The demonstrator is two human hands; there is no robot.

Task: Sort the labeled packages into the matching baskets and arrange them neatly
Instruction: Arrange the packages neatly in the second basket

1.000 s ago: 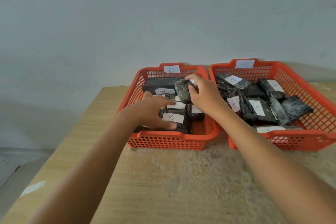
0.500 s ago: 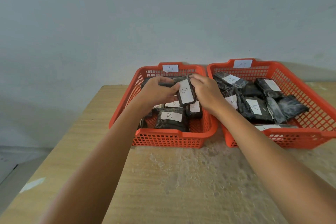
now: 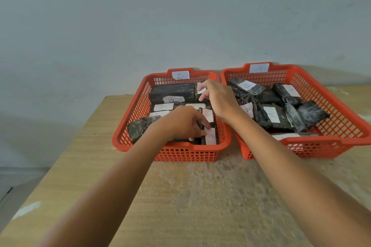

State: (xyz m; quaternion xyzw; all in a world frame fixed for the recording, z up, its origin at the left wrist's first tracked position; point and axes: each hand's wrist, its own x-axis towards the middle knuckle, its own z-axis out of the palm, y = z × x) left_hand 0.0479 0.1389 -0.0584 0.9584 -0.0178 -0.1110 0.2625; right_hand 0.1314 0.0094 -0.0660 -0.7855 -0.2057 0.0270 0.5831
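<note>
**Q:** Setting?

**A:** Bare pale wall, worn wooden table (image 3: pixel 200 196). Two orange baskets stood side by side at the far edge: the B basket (image 3: pixel 128 134) on my left, the A basket (image 3: pixel 345 114) on my right, touching or nearly so.

**Q:** What changed in the last half second?

**A:** Both my hands had been holding one B-labelled package up over the B basket. That package was no longer raised; it looked set down among the others. My left hand (image 3: pixel 182 124) had dropped to the front of the basket, fingers curled onto a dark package (image 3: pixel 209 136) with a B label standing on edge by the right wall. My right hand (image 3: pixel 218 98) had moved to the back, thumb and fingers closing on a white label (image 3: pixel 200 88); whether it really pinched it, I couldn't tell.

**Q:** Meaning for the task?

**A:** I judged sorting mostly done, tidying underway. B packages (image 3: pixel 172 92) sat in rows, labels up. One package (image 3: pixel 138 128) at front left leaned crooked. The A packages (image 3: pixel 271 115) were still jumbled, overlapping at angles, so those likely needed straightening next.
</note>
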